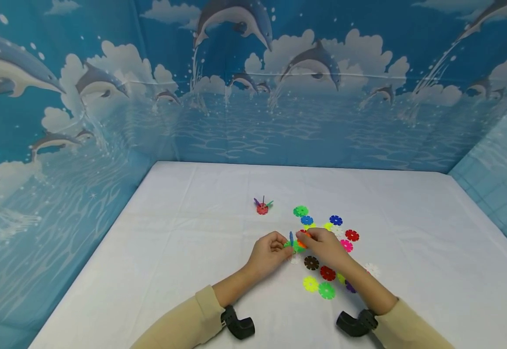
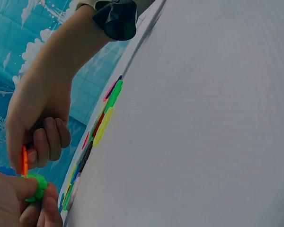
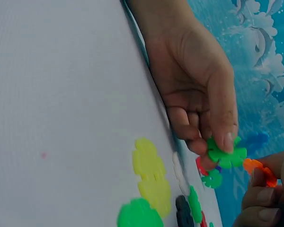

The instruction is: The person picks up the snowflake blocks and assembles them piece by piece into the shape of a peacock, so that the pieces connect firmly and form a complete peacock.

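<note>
My left hand [image 1: 268,253] pinches a green notched plastic disc [image 3: 234,159] between thumb and fingers, off the white table. A blue notched disc [image 1: 291,238] stands upright beside the green one and looks slotted into it. Across from it, my right hand [image 1: 329,248] pinches an orange notched disc [image 2: 24,161] by its edge. In the right wrist view, the orange disc is at the green disc's rim; whether they touch or interlock I cannot tell.
Loose notched discs, such as a brown one [image 1: 311,262], a red one [image 1: 328,273] and a yellow one [image 1: 310,284], lie around and under my right arm. Farther back left sits a joined red piece [image 1: 262,209] with upright discs. A dolphin-print curtain [image 1: 253,121] borders the white table [image 1: 183,218].
</note>
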Demonstrator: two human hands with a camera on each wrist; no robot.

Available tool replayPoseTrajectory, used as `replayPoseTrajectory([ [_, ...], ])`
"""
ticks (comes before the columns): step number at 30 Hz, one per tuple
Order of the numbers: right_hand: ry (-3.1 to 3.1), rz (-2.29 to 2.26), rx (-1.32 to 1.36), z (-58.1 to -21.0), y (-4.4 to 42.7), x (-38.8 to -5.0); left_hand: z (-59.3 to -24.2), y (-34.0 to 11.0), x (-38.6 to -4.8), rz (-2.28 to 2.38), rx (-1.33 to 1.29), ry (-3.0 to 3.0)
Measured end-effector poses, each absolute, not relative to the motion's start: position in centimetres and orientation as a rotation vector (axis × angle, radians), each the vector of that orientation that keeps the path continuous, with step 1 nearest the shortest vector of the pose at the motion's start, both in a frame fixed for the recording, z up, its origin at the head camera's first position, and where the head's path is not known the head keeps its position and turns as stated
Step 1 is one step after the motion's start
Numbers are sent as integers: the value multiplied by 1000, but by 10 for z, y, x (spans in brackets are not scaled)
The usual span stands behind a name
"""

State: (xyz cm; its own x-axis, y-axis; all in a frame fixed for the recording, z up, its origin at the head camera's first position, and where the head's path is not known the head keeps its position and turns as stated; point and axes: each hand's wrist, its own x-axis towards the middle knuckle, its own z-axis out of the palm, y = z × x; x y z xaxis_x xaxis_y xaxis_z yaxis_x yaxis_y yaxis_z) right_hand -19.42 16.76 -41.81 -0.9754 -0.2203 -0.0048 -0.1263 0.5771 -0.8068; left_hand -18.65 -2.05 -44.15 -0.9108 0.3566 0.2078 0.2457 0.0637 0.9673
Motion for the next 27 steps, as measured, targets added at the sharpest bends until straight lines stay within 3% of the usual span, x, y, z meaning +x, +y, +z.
replayPoseTrajectory([
  [6, 2740, -1285, -281, -420, 154, -191, -465, -20, -197, 1949, 751, 2350],
  [15, 2958, -1100, -307, -423, 135, -185, -465, -25, -193, 1880, 952, 2557],
  [27, 2918, -1160, -279, -428, 137, -179, -465, -21, -192, 1891, 1009, 2498],
])
